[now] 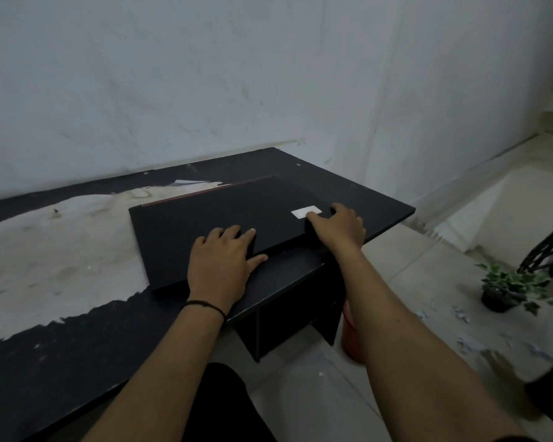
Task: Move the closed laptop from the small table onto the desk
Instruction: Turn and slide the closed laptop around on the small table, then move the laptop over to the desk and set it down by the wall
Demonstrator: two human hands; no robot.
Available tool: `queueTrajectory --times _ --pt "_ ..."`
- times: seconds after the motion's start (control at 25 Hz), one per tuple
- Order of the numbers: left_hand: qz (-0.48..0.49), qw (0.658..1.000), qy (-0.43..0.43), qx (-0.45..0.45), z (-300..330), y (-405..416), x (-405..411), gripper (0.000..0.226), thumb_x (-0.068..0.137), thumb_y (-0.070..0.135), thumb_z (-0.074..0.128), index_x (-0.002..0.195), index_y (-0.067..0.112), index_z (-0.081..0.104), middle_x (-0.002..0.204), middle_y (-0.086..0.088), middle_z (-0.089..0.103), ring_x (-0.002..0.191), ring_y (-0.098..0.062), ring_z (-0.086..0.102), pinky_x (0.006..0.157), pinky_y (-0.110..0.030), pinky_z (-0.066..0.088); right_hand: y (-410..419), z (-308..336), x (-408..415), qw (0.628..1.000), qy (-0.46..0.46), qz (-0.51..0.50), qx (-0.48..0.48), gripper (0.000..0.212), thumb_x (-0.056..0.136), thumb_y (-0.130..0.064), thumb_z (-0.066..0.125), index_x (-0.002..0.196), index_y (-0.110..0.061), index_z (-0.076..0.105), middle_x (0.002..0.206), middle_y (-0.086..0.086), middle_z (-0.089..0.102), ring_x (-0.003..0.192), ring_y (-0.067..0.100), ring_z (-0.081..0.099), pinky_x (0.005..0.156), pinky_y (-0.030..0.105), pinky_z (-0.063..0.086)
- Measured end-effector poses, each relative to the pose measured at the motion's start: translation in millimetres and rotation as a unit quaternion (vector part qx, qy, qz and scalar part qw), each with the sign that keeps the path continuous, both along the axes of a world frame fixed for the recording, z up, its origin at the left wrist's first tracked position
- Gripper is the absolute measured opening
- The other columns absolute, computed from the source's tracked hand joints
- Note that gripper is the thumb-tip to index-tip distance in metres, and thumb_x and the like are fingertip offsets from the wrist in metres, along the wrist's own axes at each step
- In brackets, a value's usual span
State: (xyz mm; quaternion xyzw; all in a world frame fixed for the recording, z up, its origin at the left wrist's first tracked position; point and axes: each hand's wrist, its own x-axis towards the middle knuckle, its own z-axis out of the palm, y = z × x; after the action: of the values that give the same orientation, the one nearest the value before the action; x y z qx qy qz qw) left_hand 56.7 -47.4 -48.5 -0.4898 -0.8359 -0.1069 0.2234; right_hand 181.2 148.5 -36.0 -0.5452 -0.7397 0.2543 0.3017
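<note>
Both hands are on the closed laptop [227, 231], which lies flat on the bench [364, 193]. Your left hand [221, 266] is draped over the near long edge, fingers on the lid, thumb along the edge. Your right hand [339, 228] is curled around the near right corner, just beside the white sticker [306, 212]. Can't tell if either grip is bearing weight or just resting; both look closed on the laptop.

Long axis runs from about 8 o'clock to 2 o'clock, hinge edge with the red strip away from you at 12. Right hand is nearer the bench's right end; left sits near mid-edge.

Judgement: laptop is already on the bench, so only squaring up or letting go remains. Open room lies toward 9–10 o'clock over the worn pale patch [45, 244]. Little margin at 3 o'clock, where the bench edge drops to the floor [428, 282], with the potted plant [508, 285] beyond.
</note>
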Motion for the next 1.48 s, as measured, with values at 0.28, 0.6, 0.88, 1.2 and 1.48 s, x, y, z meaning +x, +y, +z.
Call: queueTrajectory --times 0.28,0.6,0.88,1.2,1.48 --pt "-0.017 0.999 0.036 -0.006 3 3 9 0.059 0.088 0.058 0.057 0.134 0.022 0.058 0.118 -0.004 0.068 0.099 -0.029 0.063 0.08 -0.044 0.051 -23 10 -6 0.979 0.187 -0.064 -0.051 0.053 0.081 -0.048 0.066 0.128 -0.023 0.064 0.13 0.001 0.056 0.108 0.024 0.06 0.085 0.028 0.04" --pt "0.079 0.996 -0.032 0.007 6 3 18 0.075 0.076 0.043 0.077 0.141 0.02 0.048 0.133 -0.01 0.059 0.115 -0.034 0.056 0.091 -0.052 0.049 -43 -3 -5 0.907 0.409 -0.104 -0.014 0.028 0.093 -0.02 0.059 0.12 -0.018 0.069 0.12 0.005 0.065 0.094 0.008 0.055 0.066 0.008 0.034" --pt "0.126 0.991 -0.036 0.019 1 2 13 0.074 0.087 0.044 0.064 0.151 0.027 0.031 0.154 -0.007 0.043 0.141 -0.035 0.038 0.114 -0.06 0.029 -58 -11 7 0.922 0.386 -0.022 0.015 0.037 0.094 -0.01 0.054 0.129 -0.015 0.064 0.125 0.004 0.062 0.097 0.001 0.054 0.073 0.0 0.04" --pt "0.129 0.989 -0.059 0.042 0 0 14 0.075 0.085 0.044 0.067 0.151 0.028 0.034 0.153 -0.005 0.044 0.141 -0.033 0.039 0.114 -0.059 0.03 -80 -31 11 0.965 0.112 0.006 0.238 0.064 0.076 -0.017 0.064 0.139 -0.023 0.055 0.161 0.012 0.029 0.15 0.034 0.016 0.119 0.057 0.015" --pt "0.131 0.989 -0.056 0.044 -1 1 12 0.074 0.084 0.042 0.069 0.149 0.027 0.037 0.151 -0.007 0.047 0.138 -0.035 0.042 0.112 -0.06 0.032 -74 -10 -11 0.915 -0.108 0.121 0.369 0.059 0.065 -0.02 0.08 0.123 -0.022 0.068 0.15 0.014 0.047 0.147 0.039 0.026 0.116 0.068 0.009"
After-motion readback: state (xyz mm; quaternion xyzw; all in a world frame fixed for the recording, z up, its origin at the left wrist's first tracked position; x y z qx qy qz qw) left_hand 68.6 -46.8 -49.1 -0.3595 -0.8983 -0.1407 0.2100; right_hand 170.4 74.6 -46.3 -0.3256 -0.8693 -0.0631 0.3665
